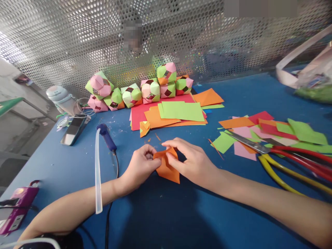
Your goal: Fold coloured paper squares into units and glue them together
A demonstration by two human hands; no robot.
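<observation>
Between my two hands is a piece of orange paper [168, 170], bent along its upper part and raised off the blue table. My left hand [141, 164] pinches its left edge with the thumb in front. On the other side, the thumb and fingers of my right hand [193, 159] grip the upper right part. Just beyond my hands lies a small folded orange and yellow paper piece [144, 129]. Behind it is a stack of coloured paper, with light green sheets [181, 110] on top of orange sheets [153, 117] and a red sheet [136, 117].
Several folded paper balls [150, 90] line the back by the perforated metal screen [103, 45]. To the right are paper scraps [243, 133] and large scissors [264, 150]. At left are a glue gun [107, 136] with glue stick, phone [74, 129], cup [61, 98] and purple power strip [20, 207].
</observation>
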